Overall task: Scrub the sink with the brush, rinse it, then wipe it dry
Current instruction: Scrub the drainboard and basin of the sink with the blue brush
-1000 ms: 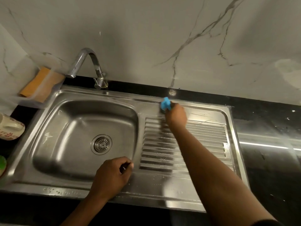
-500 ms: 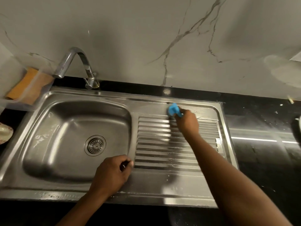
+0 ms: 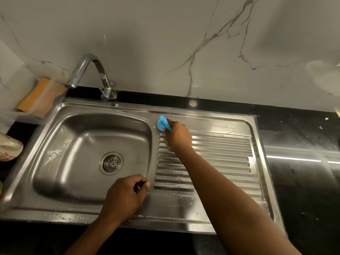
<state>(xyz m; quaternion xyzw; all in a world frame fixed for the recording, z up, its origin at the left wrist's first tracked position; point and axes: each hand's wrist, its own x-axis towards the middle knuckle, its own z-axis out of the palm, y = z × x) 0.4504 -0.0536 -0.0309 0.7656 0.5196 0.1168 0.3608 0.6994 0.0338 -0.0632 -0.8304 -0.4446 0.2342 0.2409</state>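
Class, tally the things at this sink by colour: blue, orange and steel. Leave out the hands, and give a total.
Blue: 1, the brush
Orange: 1, the sponge
Steel: 2, the sink and the tap
Total: 4

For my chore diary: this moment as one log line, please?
step: scrubbing | right hand: grips blue brush on drainboard corner | left hand: fist on sink rim
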